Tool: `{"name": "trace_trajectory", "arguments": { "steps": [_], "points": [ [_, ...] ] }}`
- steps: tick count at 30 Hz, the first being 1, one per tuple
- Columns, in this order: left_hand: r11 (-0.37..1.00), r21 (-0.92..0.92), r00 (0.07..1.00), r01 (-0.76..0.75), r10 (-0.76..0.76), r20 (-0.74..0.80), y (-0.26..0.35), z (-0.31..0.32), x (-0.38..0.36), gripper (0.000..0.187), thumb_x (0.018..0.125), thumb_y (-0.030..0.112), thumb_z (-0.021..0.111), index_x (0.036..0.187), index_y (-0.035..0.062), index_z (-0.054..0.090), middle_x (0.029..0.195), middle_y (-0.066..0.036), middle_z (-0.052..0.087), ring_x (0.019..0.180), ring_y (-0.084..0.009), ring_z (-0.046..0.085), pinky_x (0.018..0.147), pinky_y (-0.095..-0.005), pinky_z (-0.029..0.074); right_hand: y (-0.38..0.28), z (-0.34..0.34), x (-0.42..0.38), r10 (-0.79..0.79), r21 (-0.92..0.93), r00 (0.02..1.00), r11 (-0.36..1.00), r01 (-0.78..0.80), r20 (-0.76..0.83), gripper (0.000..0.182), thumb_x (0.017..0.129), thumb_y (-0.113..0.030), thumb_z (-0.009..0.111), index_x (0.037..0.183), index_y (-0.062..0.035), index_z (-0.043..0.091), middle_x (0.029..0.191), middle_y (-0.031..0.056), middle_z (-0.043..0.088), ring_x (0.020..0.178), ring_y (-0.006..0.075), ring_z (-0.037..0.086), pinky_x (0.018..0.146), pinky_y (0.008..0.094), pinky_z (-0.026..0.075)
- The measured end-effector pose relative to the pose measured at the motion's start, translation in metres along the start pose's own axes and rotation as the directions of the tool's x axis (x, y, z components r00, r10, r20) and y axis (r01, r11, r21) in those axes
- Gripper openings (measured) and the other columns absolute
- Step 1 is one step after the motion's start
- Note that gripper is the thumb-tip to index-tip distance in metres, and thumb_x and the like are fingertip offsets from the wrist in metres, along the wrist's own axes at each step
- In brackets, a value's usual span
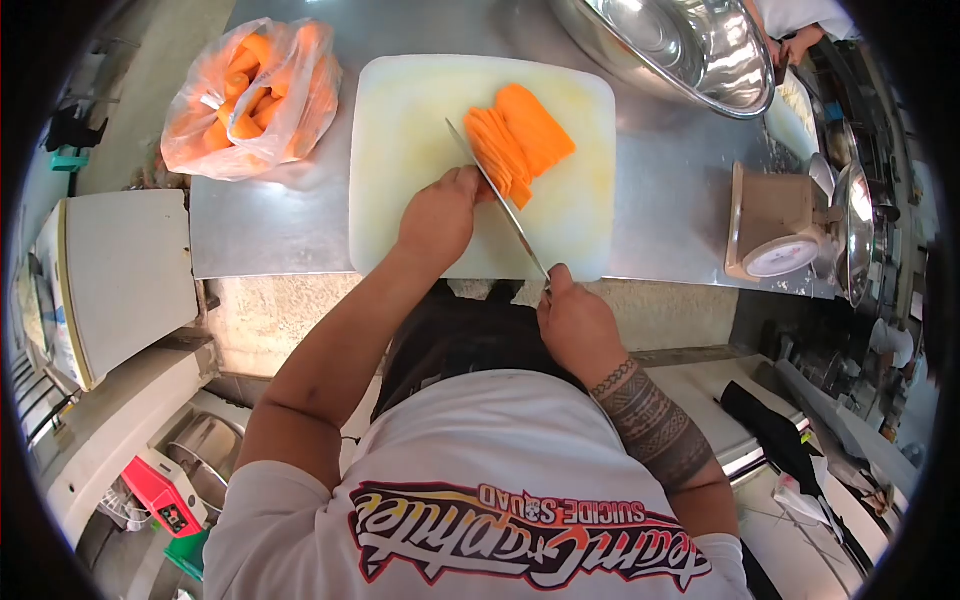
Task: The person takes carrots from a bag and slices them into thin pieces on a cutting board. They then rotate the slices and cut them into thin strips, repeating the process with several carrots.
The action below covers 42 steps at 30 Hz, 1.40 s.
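Note:
Sliced carrots [534,128] lie in a fanned, overlapping stack on a white cutting board [400,110]. My right hand [583,325] is closed around the handle of a kitchen knife [520,232] at the board's near edge. Its blade slants away to the upper left, along the left side of the stack. My left hand [440,215] has its fingers curled together against the near left end of the carrot slices, close to the blade. The fingertips are partly hidden there, and the knife handle is mostly covered by my right hand.
A clear plastic bag of peeled carrots [255,95] stands left of the board on the metal table [265,225]. A large steel bowl [680,50] is at the back right, near another person's hands [800,45]. A dial scale [778,225] sits at the right edge.

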<state>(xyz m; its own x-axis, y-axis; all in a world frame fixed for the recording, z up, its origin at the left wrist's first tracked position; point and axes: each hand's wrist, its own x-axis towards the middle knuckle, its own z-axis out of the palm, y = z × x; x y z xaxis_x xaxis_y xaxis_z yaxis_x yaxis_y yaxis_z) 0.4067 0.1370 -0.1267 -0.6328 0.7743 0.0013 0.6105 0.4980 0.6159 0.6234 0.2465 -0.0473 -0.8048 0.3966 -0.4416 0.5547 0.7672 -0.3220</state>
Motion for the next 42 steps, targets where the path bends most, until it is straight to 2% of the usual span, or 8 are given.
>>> {"name": "trace_trajectory", "arguments": {
  "steps": [13,20,23,27,30,33,35,42],
  "points": [
    [0.993,0.119,0.999,-0.018,0.015,0.028,0.001,0.003,-0.002,0.012,0.102,0.017,0.059,0.104,0.0066,0.065,0.100,-0.013,0.072,0.091,-0.0345,0.073,0.079,-0.0473,0.059,0.010,0.004,-0.013,-0.040,0.033,0.997,0.999,0.042,-0.072,0.017,0.100,-0.015,0.063,0.105,-0.0026,0.053,0.080,0.0228,0.070,0.074,0.0432,0.072,0.065,0.0543,0.057],
    [0.989,0.124,0.996,-0.075,0.079,-0.028,0.000,0.003,0.006,0.013,0.100,0.020,0.067,0.103,0.0072,0.068,0.099,-0.009,0.072,0.098,-0.0318,0.069,0.085,-0.0445,0.058,0.001,-0.037,-0.048,0.032,0.316,0.979,0.948,0.034,-0.201,0.024,0.098,-0.014,0.065,0.114,0.0002,0.055,0.080,0.0257,0.069,0.076,0.0472,0.070,0.066,0.0545,0.056],
    [0.991,-0.081,0.994,-0.102,0.104,0.026,-0.006,-0.008,0.012,0.020,0.097,0.020,0.072,0.113,0.0079,0.071,0.105,-0.012,0.073,0.103,-0.0363,0.066,0.093,-0.0471,0.054,0.022,-0.045,-0.056,0.192,0.410,0.956,0.908,-0.088,-0.221,0.035,0.098,-0.012,0.065,0.128,0.0018,0.054,0.080,0.0257,0.068,0.074,0.0463,0.070,0.066,0.0519,0.057],
    [0.931,0.123,0.924,-0.344,0.359,-0.133,-0.006,-0.013,0.043,0.044,0.100,0.028,0.069,0.141,0.0123,0.063,0.143,-0.017,0.061,0.135,-0.0420,0.052,0.116,-0.0554,0.040,0.044,-0.024,-0.052,0.316,0.540,0.879,0.838,-0.083,-0.356,0.053,0.097,-0.009,0.065,0.145,0.0034,0.049,0.082,0.0244,0.070,0.070,0.0422,0.071,0.066,0.0485,0.058],
    [0.805,0.182,0.813,-0.565,0.580,-0.042,-0.001,0.002,0.090,0.056,0.103,0.033,0.062,0.156,0.0160,0.053,0.163,-0.017,0.047,0.153,-0.0427,0.037,0.127,-0.0599,0.024,0.024,-0.017,-0.036,0.503,0.773,0.864,0.543,-0.328,0.013,0.065,0.095,-0.012,0.069,0.153,0.0025,0.044,0.087,0.0225,0.073,0.075,0.0374,0.075,0.071,0.0470,0.061],
    [0.754,0.142,0.768,-0.641,0.629,0.120,-0.008,0.023,0.117,0.059,0.104,0.035,0.055,0.160,0.0178,0.049,0.168,-0.015,0.042,0.158,-0.0410,0.030,0.130,-0.0609,0.016,0.002,0.027,-0.008,0.375,0.883,0.917,0.376,-0.283,0.135,0.074,0.094,-0.020,0.074,0.154,0.0075,0.041,0.102,0.0251,0.075,0.091,0.0372,0.077,0.081,0.0453,0.062],
    [0.749,0.145,0.762,-0.647,0.629,0.154,-0.007,0.022,0.121,0.057,0.105,0.034,0.053,0.160,0.0181,0.050,0.167,-0.014,0.043,0.157,-0.0412,0.032,0.130,-0.0606,0.016,-0.031,0.035,0.013,0.369,0.691,0.922,0.697,-0.190,-0.119,0.087,0.091,-0.026,0.079,0.152,0.0175,0.033,0.113,0.0288,0.072,0.106,0.0390,0.075,0.088,0.0441,0.060],
    [0.753,0.169,0.772,-0.636,0.620,0.142,-0.007,0.023,0.121,0.057,0.104,0.039,0.057,0.158,0.0189,0.053,0.165,-0.011,0.047,0.158,-0.0371,0.032,0.132,-0.0596,0.014,-0.095,0.030,0.095,0.312,0.901,0.949,0.425,-0.089,-0.053,0.094,0.093,-0.023,0.080,0.148,0.0235,0.019,0.115,0.0300,0.067,0.103,0.0353,0.073,0.084,0.0415,0.062]
  ]
}}
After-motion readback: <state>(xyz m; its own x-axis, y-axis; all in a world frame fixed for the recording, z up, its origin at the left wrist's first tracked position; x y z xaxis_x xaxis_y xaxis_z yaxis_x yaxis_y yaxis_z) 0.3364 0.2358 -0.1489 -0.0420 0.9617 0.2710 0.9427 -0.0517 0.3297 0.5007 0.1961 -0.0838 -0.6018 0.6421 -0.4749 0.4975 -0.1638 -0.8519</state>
